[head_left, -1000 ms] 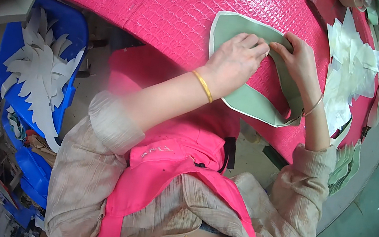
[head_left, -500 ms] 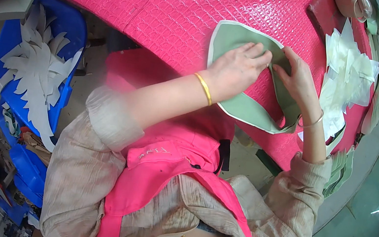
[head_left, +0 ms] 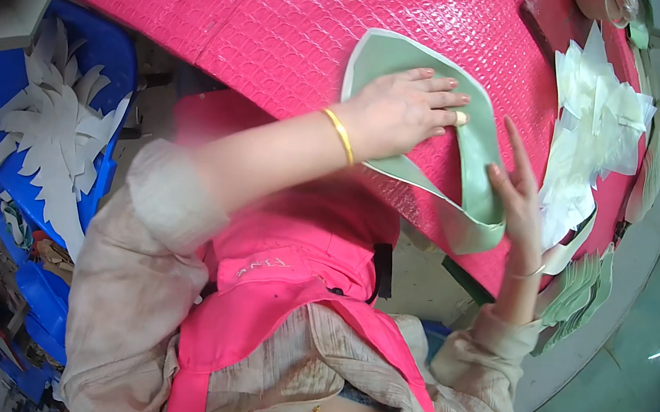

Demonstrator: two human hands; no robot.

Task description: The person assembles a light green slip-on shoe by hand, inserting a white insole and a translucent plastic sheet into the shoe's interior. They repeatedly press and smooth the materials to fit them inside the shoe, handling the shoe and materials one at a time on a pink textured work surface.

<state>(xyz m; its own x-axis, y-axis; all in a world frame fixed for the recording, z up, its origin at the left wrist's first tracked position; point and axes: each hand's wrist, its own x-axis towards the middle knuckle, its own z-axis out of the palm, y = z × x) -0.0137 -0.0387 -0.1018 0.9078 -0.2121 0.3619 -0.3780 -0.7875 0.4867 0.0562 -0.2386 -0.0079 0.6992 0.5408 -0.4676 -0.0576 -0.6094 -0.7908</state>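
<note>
A pale green looped piece of sheet material (head_left: 392, 56) with a white edge lies on the pink textured table (head_left: 292, 10). My left hand (head_left: 409, 113) rests palm down on its upper left part, fingers stretched out and somewhat spread. Something small and pale is wrapped round one fingertip. At the outer right side of the loop is my right hand (head_left: 520, 202), index finger extended and thumb apart. Its thumb is close to the band; whether it touches I cannot tell. The band's near right end stands up and curls off the table.
Thin whitish sheets (head_left: 582, 142) are heaped at the right, with stacked green pieces (head_left: 579, 293) below them. A dark red block (head_left: 545, 20) sits at the far right. Left of the table, a blue plastic seat (head_left: 131, 54) holds cut pale strips (head_left: 57, 128).
My left hand has flattened out on the green piece. My right hand has drawn back from the band's inner edge toward me. The loop's near right end has turned up and its opening has narrowed.
</note>
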